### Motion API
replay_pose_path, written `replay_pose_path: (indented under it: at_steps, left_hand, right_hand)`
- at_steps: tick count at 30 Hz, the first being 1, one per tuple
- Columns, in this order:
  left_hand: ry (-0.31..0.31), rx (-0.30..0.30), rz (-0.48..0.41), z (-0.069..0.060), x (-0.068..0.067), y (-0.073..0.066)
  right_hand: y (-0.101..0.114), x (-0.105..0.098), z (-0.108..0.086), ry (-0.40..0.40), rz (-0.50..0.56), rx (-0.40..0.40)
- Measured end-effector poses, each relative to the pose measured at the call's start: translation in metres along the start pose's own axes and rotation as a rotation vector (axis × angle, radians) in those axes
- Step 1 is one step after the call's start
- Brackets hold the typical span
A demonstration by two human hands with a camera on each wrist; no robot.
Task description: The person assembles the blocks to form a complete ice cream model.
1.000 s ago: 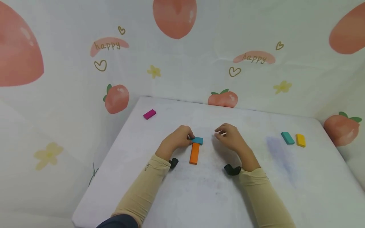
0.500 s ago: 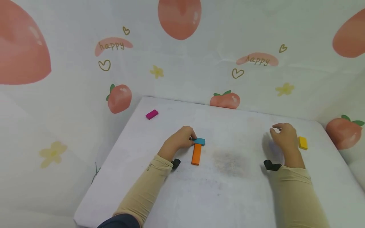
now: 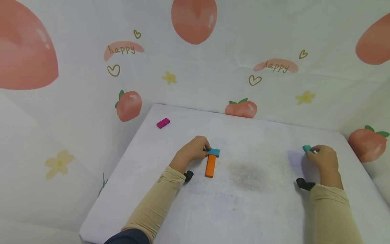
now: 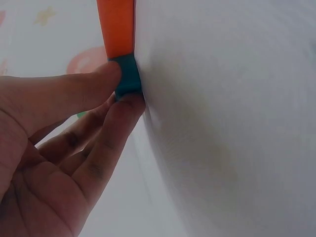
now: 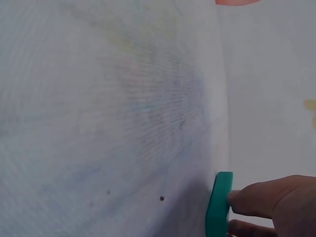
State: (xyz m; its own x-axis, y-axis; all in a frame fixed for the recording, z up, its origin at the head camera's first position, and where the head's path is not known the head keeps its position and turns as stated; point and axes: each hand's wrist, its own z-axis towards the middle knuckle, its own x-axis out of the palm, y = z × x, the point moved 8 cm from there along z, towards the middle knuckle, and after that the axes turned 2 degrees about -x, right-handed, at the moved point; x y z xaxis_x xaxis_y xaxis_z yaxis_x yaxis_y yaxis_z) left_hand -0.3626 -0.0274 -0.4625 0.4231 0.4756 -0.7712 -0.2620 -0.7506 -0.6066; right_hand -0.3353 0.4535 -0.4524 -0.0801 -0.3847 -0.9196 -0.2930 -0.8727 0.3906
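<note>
My left hand [image 3: 192,149] pinches the left end of a blue block [image 3: 214,153] between thumb and fingers, on the white table. An orange block [image 3: 210,166] lies lengthwise against the blue block's near side, so the two form a T-like shape. In the left wrist view, the thumb and a fingertip hold the blue block [image 4: 129,74] where it meets the orange block [image 4: 117,27]. At the table's right side my right hand [image 3: 326,159] pinches a teal-green block [image 3: 306,148], partly covered by the fingers. The right wrist view shows the thumb against the teal-green block [image 5: 218,205].
A magenta block [image 3: 163,123] lies near the table's back left corner. The white table [image 3: 262,210] ends at a printed cloth backdrop [image 3: 207,74]. A yellow block is not visible now around the right hand. Black cameras are worn at both wrists.
My right hand has moved from beside the blue block far to the right and taken hold of the teal-green block. The left hand stays on the blue block. The view has shifted slightly.
</note>
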Motion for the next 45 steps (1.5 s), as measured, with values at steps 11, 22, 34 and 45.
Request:
replay_pose_path:
  at_steps: [11,22,34,45]
  left_hand:
    - [0.005,-0.016,-0.003,0.000,0.001,0.002]
    - [-0.004,0.013,0.013,-0.003,0.001,-0.003]
    - [-0.019,0.004,0.039,-0.002,0.000,0.001]
    - [-0.029,0.015,0.086,-0.003,-0.001,0.001]
  right_hand:
    - [-0.002,0.004,0.003,-0.029,0.037,-0.034]
    - [0.018,0.019,0.004,-0.004,0.096,-0.091]
    - [0.096,0.049,0.007,0.040,0.137,-0.207]
    - [0.170,0.085,0.007,0.076,0.188,-0.314]
